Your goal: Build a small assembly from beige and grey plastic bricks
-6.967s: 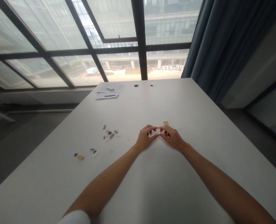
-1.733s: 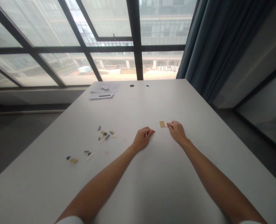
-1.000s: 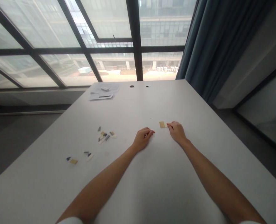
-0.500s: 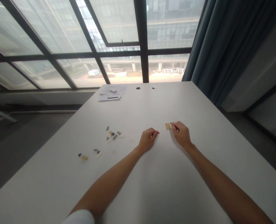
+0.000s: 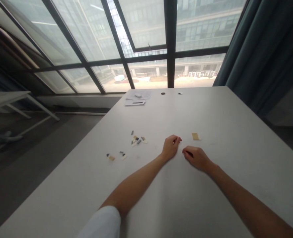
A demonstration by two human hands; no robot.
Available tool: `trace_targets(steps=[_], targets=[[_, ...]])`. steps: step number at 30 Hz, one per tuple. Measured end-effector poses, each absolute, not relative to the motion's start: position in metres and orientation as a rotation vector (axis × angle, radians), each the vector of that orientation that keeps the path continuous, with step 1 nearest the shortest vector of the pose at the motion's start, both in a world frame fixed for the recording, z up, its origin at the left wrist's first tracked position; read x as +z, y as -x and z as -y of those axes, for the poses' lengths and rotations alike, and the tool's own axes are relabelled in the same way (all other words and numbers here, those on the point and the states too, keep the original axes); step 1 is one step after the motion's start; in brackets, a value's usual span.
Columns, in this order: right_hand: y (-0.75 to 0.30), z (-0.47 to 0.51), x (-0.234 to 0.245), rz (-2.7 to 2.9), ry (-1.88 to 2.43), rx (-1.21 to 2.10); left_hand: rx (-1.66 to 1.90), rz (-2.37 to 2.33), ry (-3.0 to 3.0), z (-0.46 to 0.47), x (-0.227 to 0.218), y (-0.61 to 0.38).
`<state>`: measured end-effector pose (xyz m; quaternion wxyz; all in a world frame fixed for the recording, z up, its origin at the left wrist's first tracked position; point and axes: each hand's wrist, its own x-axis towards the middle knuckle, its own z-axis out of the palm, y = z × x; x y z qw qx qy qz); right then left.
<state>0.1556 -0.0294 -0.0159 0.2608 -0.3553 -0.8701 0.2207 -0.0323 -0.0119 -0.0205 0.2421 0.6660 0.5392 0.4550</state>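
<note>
My left hand rests on the white table near its middle. Its thumb and fingers are curled together; whether something small is pinched in them is hidden. Just to its right lies my right hand, fingers closed, with nothing showing in them. Beyond the right hand, a small flat yellow studded piece lies on the tabletop, apart from both hands, with a pale bit at its right edge.
To the left lies a loose cluster of small grey, black, tan and cream pieces. Nearer me is a tan piece beside several small dark and cream ones. Papers lie at the far edge by the windows. Another table stands off to the left.
My right hand has let go of the yellow piece and drawn back toward me, closer to my left hand. My left hand has hardly moved. The view has turned left.
</note>
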Motion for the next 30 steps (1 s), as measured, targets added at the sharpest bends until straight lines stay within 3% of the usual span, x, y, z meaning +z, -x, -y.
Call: trace_targets(steps=[30], targets=[[-0.1574,0.024,-0.022,2.401,0.982,0.576,1.249,-1.501,-1.799,0.0172,-0.0132,0.0321]])
